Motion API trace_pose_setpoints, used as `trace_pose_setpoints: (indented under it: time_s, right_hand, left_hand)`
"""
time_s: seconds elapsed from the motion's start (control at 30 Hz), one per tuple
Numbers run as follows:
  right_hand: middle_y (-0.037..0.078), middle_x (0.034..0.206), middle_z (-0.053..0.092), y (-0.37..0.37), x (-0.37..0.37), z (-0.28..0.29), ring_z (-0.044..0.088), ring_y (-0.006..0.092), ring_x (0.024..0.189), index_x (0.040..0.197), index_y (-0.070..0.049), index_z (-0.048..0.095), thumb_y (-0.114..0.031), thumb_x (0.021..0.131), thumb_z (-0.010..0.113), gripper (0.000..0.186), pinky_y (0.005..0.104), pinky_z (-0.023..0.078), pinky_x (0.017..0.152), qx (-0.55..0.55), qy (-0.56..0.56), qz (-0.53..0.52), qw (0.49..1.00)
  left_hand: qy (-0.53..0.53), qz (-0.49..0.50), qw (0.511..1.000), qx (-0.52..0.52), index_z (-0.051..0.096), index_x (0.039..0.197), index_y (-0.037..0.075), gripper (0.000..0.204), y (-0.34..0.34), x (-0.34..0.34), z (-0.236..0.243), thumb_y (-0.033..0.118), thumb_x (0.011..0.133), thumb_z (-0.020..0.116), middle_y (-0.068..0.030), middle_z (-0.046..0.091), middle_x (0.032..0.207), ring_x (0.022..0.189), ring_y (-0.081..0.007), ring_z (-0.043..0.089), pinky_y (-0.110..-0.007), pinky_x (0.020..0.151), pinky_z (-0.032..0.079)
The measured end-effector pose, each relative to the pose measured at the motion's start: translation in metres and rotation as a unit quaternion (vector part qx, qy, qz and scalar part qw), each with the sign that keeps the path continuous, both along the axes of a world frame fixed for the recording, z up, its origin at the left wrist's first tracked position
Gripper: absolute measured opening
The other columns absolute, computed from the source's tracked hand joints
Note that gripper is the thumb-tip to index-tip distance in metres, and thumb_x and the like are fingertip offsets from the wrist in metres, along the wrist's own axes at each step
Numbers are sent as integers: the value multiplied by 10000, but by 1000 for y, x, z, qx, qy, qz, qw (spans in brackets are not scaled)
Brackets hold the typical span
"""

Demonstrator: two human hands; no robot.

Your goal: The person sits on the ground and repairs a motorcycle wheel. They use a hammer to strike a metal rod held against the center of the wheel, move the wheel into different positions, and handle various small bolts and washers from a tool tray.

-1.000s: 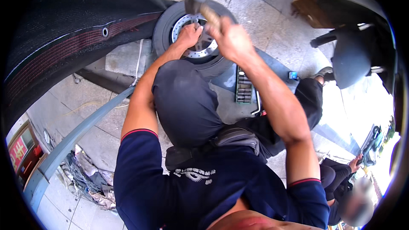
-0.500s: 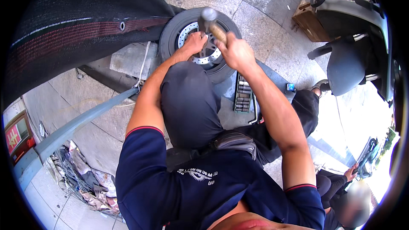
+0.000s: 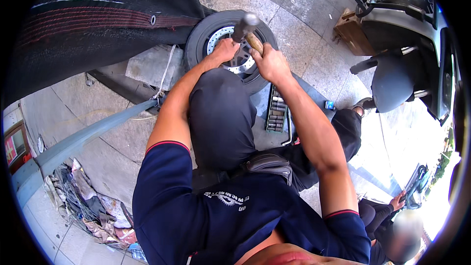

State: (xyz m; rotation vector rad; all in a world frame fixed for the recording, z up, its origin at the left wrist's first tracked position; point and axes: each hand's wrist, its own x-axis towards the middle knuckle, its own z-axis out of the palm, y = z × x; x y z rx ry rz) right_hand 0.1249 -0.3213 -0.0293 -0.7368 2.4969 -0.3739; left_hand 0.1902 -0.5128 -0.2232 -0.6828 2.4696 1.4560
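A wheel with a black tyre lies flat on the ground before my knees, its perforated brake disc facing up. My right hand is wrapped round the wooden handle of a hammer. The hammer's metal head is over the wheel's hub, just beside my left hand. Above the disc, my left hand is closed, with its fingers pinched near the hub. What it grips is hidden by the fingers and the hammer head.
An open socket set lies right of my knee, with a bent wrench alongside. A small blue box sits further right. Dark netting hangs at left above a blue-grey pole. Right are a wooden crate and a motor scooter.
The hammer has shifted slightly right relative to the wheel, and its head now shows less blur. My left hand stays at the hub. The whole view has shifted a little.
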Motion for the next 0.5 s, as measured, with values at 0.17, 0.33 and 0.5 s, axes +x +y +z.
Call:
trace_pose_setpoints:
  time_s: [0.17,0.33,0.5]
  right_hand:
    - [309,830,698,7,-11,67,693,515,858,1149,11,603,-522,996,595,555,581,534,762,-123,7,-20,992]
    - [250,720,680,-15,-19,154,708,458,744,1144,18,597,-495,1009,615,530,507,546,669,-281,82,-13,956]
    - [220,781,702,-24,0,123,727,362,699,1144,-12,579,-430,1014,650,443,439,552,641,-334,116,-33,935]
  left_hand:
    - [28,48,997,-57,728,956,-19,403,-10,0,-4,358,939,588,-275,726,950,980,-433,709,-520,867,531]
    - [29,82,996,-32,718,982,-9,387,-19,0,-5,354,950,587,-283,720,986,960,-445,698,-516,870,529]
    - [-5,29,996,-87,707,1004,-16,390,0,-2,-6,353,950,593,-291,715,1023,1034,-456,683,-515,914,526]
